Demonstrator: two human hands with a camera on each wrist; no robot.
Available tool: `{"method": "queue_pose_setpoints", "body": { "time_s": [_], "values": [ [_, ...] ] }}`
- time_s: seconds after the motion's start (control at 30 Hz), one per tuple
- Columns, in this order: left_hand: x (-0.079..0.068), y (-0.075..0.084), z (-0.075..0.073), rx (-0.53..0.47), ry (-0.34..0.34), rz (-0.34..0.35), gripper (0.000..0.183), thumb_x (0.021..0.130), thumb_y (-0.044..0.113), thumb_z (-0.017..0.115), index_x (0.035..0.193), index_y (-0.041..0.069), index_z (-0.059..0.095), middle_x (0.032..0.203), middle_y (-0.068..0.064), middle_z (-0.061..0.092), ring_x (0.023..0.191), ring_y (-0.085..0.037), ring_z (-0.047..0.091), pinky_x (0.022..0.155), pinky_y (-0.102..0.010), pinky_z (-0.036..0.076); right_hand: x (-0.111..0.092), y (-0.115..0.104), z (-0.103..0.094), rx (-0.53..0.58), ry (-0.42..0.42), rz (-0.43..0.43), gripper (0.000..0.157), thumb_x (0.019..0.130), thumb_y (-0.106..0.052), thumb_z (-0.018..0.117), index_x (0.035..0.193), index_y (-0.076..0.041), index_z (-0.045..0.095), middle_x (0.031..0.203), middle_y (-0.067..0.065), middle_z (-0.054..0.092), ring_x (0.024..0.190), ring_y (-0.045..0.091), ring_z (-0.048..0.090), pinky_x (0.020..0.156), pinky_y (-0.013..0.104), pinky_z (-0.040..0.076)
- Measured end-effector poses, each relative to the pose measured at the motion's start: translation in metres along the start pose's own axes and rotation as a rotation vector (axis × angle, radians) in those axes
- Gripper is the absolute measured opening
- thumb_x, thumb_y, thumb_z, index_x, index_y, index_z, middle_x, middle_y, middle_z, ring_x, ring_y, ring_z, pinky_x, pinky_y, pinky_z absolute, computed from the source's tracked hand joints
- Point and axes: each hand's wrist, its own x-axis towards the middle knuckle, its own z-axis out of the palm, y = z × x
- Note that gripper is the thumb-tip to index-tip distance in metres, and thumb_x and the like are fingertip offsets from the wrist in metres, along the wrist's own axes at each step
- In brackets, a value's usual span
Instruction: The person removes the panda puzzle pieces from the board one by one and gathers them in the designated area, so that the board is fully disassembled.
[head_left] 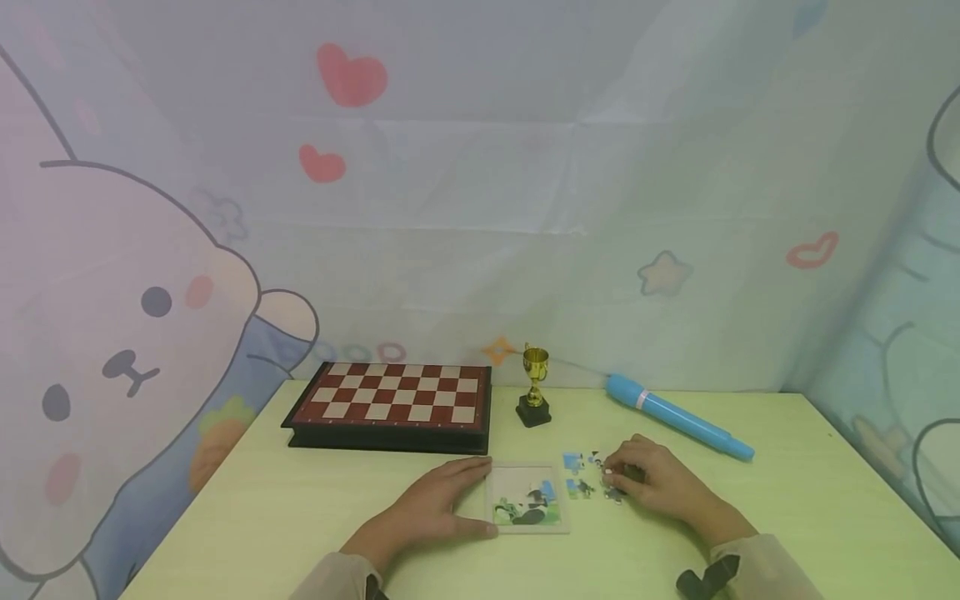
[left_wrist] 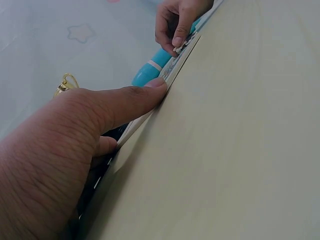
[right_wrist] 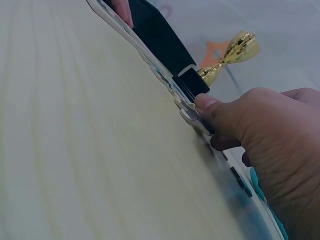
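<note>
A shallow puzzle frame (head_left: 566, 500) lies on the table, with joined picture pieces (head_left: 528, 510) in its lower part. My left hand (head_left: 431, 507) holds the frame at its left side, thumb at the near corner and fingers at the far corner. In the left wrist view the thumb (left_wrist: 150, 92) lies along the frame's edge. My right hand (head_left: 656, 479) pinches a small jigsaw piece (right_wrist: 187, 115) between thumb and fingers. Several loose pieces (head_left: 577, 487) lie between the frame and this hand, which partly covers some of them.
A red and white checkered board on a black case (head_left: 390, 437) stands at the back left. Beside it is a small gold trophy cup (head_left: 535, 387) on a black base. A blue marker-shaped tube (head_left: 682, 419) lies at the back right, before a printed cloth (head_left: 480, 250).
</note>
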Motion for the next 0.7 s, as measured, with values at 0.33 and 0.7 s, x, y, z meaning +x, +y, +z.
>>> {"method": "queue_pose_setpoints", "body": {
  "time_s": [0.33, 0.7],
  "values": [
    [-0.001, 0.003, -0.002, -0.026, -0.005, -0.01, 0.091, 0.081, 0.072, 0.066, 0.155, 0.024, 0.043, 0.16, 0.008, 0.036, 0.146, -0.024, 0.034, 0.117, -0.054, 0.03, 0.001, -0.003, -0.001, -0.057, -0.022, -0.015, 0.018, 0.086, -0.018, 0.081, 0.1, -0.019, 0.069, 0.09, -0.018, 0.057, 0.081, 0.004, 0.052, 0.07, 0.024, 0.05],
    [-0.001, 0.001, -0.002, -0.011, 0.004, 0.008, 0.092, 0.081, 0.074, 0.064, 0.154, 0.023, 0.043, 0.159, 0.006, 0.037, 0.145, -0.025, 0.036, 0.117, -0.054, 0.031, 0.039, -0.045, 0.039, 0.017, -0.046, -0.103, 0.016, 0.094, -0.027, 0.072, 0.107, -0.019, 0.069, 0.101, -0.014, 0.062, 0.093, 0.006, 0.055, 0.082, 0.029, 0.052]
  ]
}}
